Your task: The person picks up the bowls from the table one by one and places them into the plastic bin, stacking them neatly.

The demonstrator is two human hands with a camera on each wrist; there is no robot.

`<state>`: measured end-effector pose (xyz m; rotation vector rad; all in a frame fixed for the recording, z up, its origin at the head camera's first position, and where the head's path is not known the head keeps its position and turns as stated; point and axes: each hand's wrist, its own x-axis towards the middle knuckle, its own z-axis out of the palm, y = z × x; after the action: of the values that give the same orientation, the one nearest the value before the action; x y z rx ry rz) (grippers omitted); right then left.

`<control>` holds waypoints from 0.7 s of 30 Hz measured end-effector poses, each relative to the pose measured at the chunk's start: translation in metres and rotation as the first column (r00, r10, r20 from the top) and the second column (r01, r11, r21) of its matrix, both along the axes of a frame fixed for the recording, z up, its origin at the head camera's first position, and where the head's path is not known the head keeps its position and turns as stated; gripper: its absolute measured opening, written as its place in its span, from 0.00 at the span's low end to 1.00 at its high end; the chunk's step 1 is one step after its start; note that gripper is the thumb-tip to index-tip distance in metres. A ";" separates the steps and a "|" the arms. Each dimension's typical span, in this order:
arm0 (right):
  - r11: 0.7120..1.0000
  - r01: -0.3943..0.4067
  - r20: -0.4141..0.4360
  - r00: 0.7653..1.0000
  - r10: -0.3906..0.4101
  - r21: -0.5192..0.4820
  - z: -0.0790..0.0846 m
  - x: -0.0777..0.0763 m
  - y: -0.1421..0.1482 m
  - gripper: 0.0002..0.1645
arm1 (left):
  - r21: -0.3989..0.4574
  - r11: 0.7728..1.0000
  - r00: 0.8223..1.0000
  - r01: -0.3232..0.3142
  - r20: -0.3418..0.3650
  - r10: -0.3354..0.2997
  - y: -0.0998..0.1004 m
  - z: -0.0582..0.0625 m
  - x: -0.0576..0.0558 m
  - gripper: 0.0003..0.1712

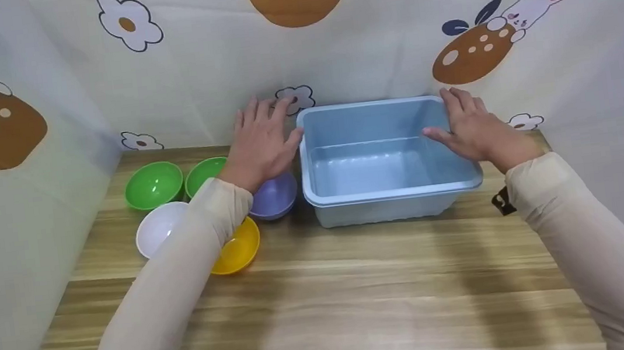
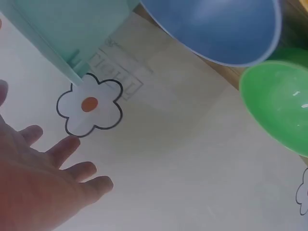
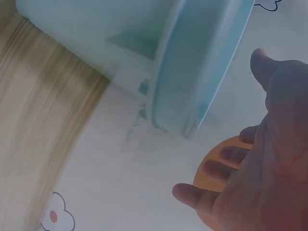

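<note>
A light blue rectangular plastic bin (image 1: 390,194) stands upright at the back of the wooden table, with nothing inside it. My left hand (image 1: 263,145) is spread just off its left side, fingers extended toward the patterned cloth behind. Over the bin's right rim hovers my right hand (image 1: 474,130), thumb held apart and fingers loosely extended. Both wrist views show the palms with a gap between fingers and bin. Below my left wrist sits a purple-blue bowl (image 1: 274,197), partly covered by the hand in the head view.
Left of the bin are a green bowl (image 1: 154,184), a second green bowl (image 1: 203,172), a white bowl (image 1: 159,227) and a yellow bowl (image 1: 238,251), some partly behind my left sleeve. A small black object (image 1: 503,201) shows beside my right sleeve. Printed cloth (image 1: 205,64) walls the table.
</note>
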<state>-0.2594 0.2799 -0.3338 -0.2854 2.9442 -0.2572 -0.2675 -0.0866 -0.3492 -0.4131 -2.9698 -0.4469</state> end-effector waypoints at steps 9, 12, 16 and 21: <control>1.000 0.026 0.051 0.998 -0.025 -0.015 -0.004 0.003 0.010 0.56 | 0.021 0.998 0.998 0.053 -0.018 -0.053 -0.014 -0.006 0.007 0.39; 0.999 0.042 0.078 0.996 -0.039 -0.033 -0.007 0.005 0.012 0.54 | 0.005 0.998 0.998 0.065 0.006 -0.065 -0.019 -0.008 0.010 0.42; 0.996 0.054 0.112 0.993 -0.046 -0.071 -0.010 0.007 0.017 0.50 | -0.031 0.997 0.997 0.066 0.046 -0.064 -0.025 -0.011 0.013 0.45; 0.992 0.062 0.134 0.990 -0.047 -0.108 -0.015 0.009 0.023 0.47 | -0.059 0.997 0.993 0.052 0.110 -0.045 -0.031 -0.018 0.018 0.48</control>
<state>-0.2506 0.3032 -0.3488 -0.1947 2.8154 -0.4329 -0.2492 -0.1176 -0.3676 -0.4837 -3.0915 -0.3954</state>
